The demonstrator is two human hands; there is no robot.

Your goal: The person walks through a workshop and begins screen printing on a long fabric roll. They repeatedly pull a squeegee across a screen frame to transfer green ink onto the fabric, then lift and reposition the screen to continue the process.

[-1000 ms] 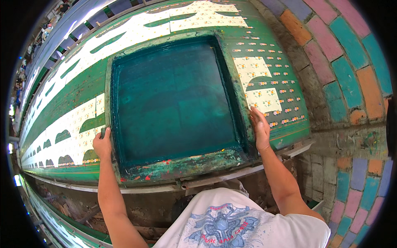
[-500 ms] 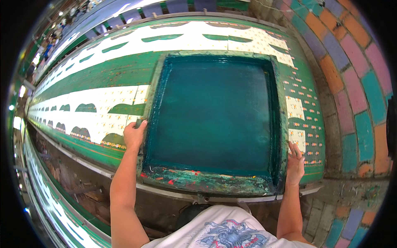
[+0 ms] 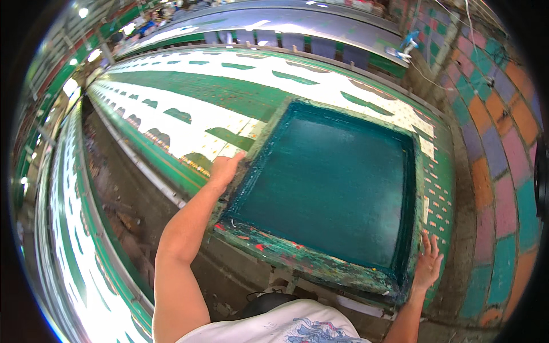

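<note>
The long green table [image 3: 200,87] runs off to the far left, where glare blurs its end. On the right a coloured brick wall [image 3: 486,166] stands beyond the table's edge. The framed screen [image 3: 331,183], dark teal inside a paint-spotted border, lies on the table's right-hand end, its near side along the near edge, a narrow strip of table open to its right. It hides what lies beneath; of the white flowered pieces [image 3: 197,127], one shows only as a sliver on its right. The left hand [image 3: 226,168], arm stretched forward, grips the screen's left side, fingers mostly hidden. The right hand [image 3: 428,266], forearm cut off below, has fingers extended, slightly spread, beside the right side; contact is unclear.
</note>
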